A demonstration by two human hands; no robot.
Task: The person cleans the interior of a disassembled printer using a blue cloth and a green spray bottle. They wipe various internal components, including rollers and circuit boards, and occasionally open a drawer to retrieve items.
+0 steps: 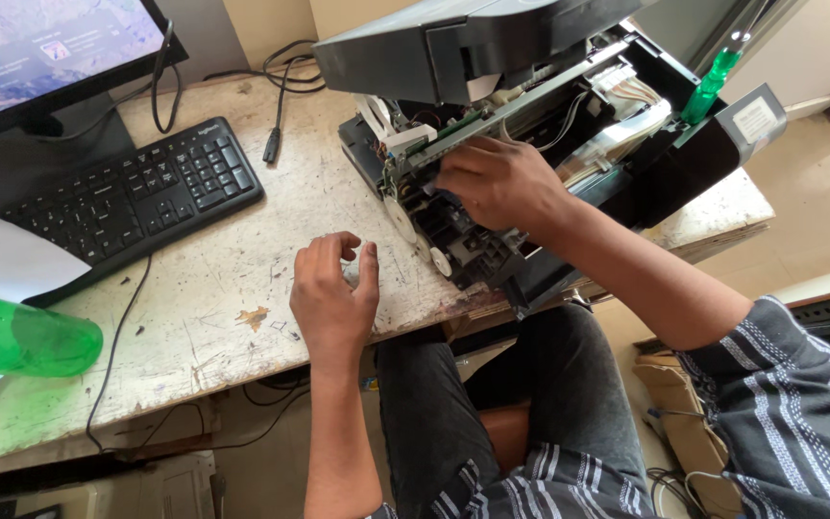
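An opened black printer [492, 58] lies tilted on the worn white table [242, 259], its gears, white cables and circuit board exposed. My right hand [501, 183] reaches into its inner mechanism, fingers curled on the black parts near the white gears. My left hand [333, 293] rests on the table near the front edge, fingers bent with thumb and forefinger close together; I cannot tell if something small is pinched there. A green-handled screwdriver [713, 82] stands stuck in the printer at the far right.
A black keyboard [132, 197] and a monitor [40, 48] stand at the back left, with cables [280, 67] behind. A green plastic bottle [21, 341] lies at the left edge over white paper [2, 259]. My legs and a chair are under the table.
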